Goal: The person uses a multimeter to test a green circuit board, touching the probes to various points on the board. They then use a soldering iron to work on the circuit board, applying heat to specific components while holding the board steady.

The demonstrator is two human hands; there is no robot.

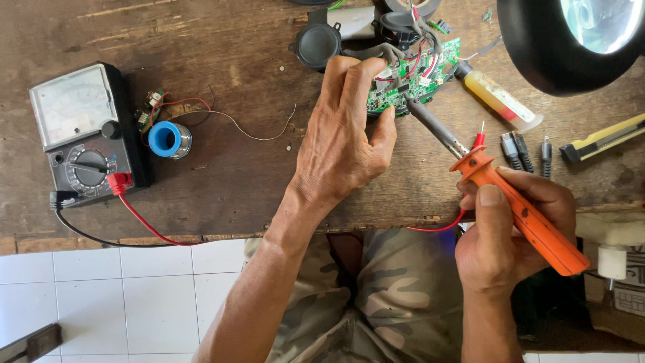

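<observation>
Gripping the orange soldering iron, right hand fingers clamp shut; left hand apparently pinches the green circuit board at one o'clock.

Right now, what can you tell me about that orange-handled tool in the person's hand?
It is a soldering iron with a long orange handle that looks like plastic, widening to a flared collar near the front. From the collar a dark metal shaft runs up and to the left, and its tip meets the edge of the green circuit board. The right hand wraps the handle, thumb on top. The left hand steadies the board. The iron lies slanted, low over the wooden table.
</observation>
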